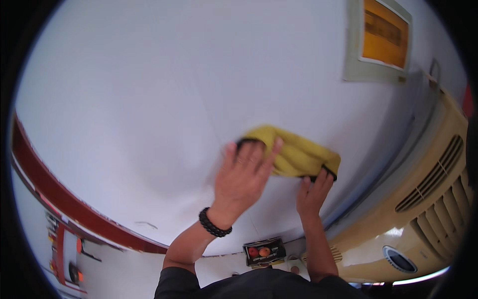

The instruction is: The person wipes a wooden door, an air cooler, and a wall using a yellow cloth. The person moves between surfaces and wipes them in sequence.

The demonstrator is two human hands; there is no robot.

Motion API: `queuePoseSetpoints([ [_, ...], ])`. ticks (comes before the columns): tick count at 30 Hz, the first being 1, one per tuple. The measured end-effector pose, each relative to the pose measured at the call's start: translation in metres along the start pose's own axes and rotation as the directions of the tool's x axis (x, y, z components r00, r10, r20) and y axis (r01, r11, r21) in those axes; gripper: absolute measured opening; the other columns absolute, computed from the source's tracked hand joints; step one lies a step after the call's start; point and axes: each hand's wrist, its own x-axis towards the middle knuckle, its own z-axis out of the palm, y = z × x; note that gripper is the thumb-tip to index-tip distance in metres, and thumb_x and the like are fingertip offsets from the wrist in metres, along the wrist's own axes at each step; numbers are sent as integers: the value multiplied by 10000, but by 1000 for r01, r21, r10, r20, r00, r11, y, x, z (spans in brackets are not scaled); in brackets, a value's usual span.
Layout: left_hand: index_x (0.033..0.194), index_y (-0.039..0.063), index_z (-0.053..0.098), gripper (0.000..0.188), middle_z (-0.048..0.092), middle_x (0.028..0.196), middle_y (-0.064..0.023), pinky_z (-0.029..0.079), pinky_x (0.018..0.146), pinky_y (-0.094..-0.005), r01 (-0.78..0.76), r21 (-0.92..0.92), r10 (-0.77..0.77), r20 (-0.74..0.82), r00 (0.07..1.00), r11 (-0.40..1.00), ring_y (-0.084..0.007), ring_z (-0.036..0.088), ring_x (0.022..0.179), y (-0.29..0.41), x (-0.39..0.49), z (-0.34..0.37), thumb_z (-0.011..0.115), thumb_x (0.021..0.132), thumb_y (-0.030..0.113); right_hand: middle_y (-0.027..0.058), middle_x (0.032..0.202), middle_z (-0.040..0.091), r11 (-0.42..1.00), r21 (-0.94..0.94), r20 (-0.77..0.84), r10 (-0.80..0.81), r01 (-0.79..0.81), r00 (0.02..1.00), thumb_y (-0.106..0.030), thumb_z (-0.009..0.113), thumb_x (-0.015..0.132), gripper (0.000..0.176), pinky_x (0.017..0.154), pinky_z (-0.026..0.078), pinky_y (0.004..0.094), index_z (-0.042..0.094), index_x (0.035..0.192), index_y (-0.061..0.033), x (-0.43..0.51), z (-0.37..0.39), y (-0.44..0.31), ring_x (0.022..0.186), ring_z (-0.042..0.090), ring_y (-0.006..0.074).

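Observation:
A yellow cloth with a dark edge [298, 151] lies flat against the pale wall [149, 93]. My left hand [242, 179], with a black beaded bracelet [213, 224] at the wrist, presses on the cloth's left end, its fingers spread and somewhat blurred. At the cloth's lower right corner is my right hand [314, 190], its fingertips on the dark edge. Whether those fingers pinch the cloth or only rest on it I cannot tell.
A beige floor-standing air conditioner [358, 243] stands at the right, with a framed picture [386, 35] above it on the wall. Below my hands, a dark basket [249, 261] holds red fruit [264, 251]. A dark red strip [74, 205] runs along the lower left.

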Motion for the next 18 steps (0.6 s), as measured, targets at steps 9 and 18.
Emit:
queuePoseSetpoints([
  [9, 1510, 178, 654, 562, 648, 1131, -16, 375, 1183, -533, 252, 78, -258, 93, 962, 965, -198, 630, 1127, 1, -198, 23, 720, 954, 214, 359, 1418, 477, 987, 29, 363, -160, 161, 918, -178, 634, 1057, 534, 1113, 376, 628, 469, 1477, 108, -148, 24, 6, 1288, 469, 553],
  [18, 1575, 168, 556, 650, 642, 1347, -125, 327, 1241, -644, 590, 119, -598, 47, 800, 799, -324, 588, 1318, -14, -298, -13, 763, 983, 341, 335, 1450, 538, 867, 239, 312, -495, 437, 811, -180, 643, 1062, 513, 1103, 405, 607, 528, 1472, 106, -136, 28, -50, 1274, 522, 530],
])
